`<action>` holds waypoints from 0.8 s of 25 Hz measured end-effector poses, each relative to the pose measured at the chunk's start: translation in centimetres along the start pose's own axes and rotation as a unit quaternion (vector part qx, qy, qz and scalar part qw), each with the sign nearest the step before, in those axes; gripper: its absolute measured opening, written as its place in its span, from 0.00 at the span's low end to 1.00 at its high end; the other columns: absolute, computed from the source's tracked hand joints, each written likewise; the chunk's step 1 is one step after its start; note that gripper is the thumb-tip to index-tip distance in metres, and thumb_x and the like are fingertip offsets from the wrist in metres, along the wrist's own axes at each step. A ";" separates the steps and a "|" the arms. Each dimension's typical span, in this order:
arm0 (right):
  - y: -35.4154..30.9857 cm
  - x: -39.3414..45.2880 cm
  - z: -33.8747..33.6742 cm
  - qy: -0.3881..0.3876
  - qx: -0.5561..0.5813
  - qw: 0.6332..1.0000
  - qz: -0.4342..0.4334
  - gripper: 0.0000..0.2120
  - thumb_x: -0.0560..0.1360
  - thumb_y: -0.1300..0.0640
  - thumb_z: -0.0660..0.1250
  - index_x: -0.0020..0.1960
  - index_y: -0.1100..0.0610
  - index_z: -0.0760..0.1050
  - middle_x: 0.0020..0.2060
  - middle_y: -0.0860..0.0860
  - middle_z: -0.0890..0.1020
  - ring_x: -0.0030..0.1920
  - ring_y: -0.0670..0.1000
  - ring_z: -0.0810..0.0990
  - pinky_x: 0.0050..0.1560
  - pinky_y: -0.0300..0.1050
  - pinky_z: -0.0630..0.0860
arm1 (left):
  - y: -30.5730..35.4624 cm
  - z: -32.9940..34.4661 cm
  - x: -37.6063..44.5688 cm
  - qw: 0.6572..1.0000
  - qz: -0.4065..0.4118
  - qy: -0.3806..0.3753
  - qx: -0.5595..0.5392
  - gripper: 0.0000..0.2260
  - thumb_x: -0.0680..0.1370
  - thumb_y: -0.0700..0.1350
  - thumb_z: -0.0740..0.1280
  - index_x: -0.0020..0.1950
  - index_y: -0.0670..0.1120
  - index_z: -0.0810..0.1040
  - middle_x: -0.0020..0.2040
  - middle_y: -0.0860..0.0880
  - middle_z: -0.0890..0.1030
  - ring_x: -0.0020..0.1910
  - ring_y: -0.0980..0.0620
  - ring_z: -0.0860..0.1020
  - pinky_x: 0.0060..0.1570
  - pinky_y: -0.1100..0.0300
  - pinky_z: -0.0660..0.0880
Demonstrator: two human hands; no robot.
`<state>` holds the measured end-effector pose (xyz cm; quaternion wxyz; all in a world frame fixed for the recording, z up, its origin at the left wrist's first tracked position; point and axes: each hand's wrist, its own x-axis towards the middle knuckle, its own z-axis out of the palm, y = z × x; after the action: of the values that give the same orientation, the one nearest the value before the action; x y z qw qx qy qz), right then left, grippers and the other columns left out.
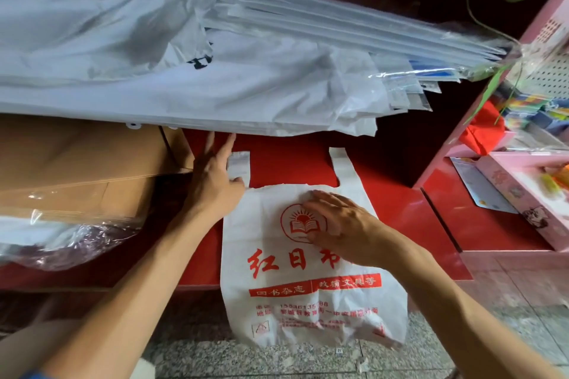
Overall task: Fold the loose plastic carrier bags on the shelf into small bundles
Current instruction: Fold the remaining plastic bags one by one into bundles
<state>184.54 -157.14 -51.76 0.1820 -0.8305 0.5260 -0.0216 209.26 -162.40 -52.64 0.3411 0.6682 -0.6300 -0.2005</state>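
Observation:
A white plastic carrier bag point(308, 295) with a red book-and-sun logo and red lettering lies flat on the red shelf point(286, 160). Its lower half hangs over the shelf's front edge. My left hand point(215, 172) lies flat with straight fingers on the bag's left handle strip point(240, 163). My right hand point(335, 218) presses flat on the bag's upper middle, partly covering the logo. The right handle strip point(341, 166) lies free, pointing away from me.
A big heap of white and clear plastic bags point(191, 71) overhangs the back of the shelf. Flat cardboard point(83, 163) and wrapped packs point(61, 240) sit at the left. A pink rack with stationery point(523, 181) stands at the right. Speckled floor point(277, 360) lies below.

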 end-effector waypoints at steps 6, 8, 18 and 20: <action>0.4 3.2 1.3 0.070 -0.031 0.996 0.053 0.30 0.81 0.39 0.51 0.79 0.48 0.52 0.79 0.50 0.49 0.79 0.53 0.47 0.78 0.53 0.48 | 2.1 -0.7 -5.9 0.958 0.190 -0.185 0.104 0.23 0.78 0.59 0.64 0.71 0.54 0.72 0.69 0.57 0.72 0.69 0.55 0.69 0.68 0.57 0.67; -0.2 3.3 0.7 0.128 -0.063 0.988 0.064 0.29 0.80 0.41 0.55 0.78 0.50 0.57 0.79 0.53 0.55 0.78 0.56 0.52 0.77 0.54 0.54 | 1.4 -0.8 -6.4 0.921 0.165 -0.290 0.199 0.36 0.76 0.68 0.60 0.80 0.57 0.52 0.78 0.58 0.52 0.78 0.56 0.48 0.76 0.52 0.48; -5.0 -3.8 1.8 0.018 -0.076 0.996 -0.047 0.43 0.67 0.36 0.68 0.77 0.44 0.53 0.76 0.44 0.57 0.75 0.51 0.56 0.73 0.52 0.59 | 2.3 -0.8 -9.5 0.931 0.269 -0.193 0.154 0.35 0.75 0.62 0.53 0.80 0.51 0.50 0.80 0.56 0.52 0.78 0.56 0.50 0.74 0.65 0.43; -3.9 -4.8 1.8 -0.012 -0.137 0.989 -0.052 0.50 0.67 0.42 0.72 0.80 0.47 0.46 0.79 0.47 0.48 0.77 0.51 0.49 0.75 0.51 0.55 | 2.4 -0.7 -11.7 0.909 0.276 -0.252 0.184 0.44 0.74 0.65 0.62 0.80 0.53 0.39 0.80 0.58 0.45 0.78 0.58 0.43 0.73 0.63 0.41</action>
<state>186.22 -150.91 -51.41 0.0712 -0.8742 0.4777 0.0508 206.61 -150.70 -52.35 0.0834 0.4458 -0.8800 -0.1410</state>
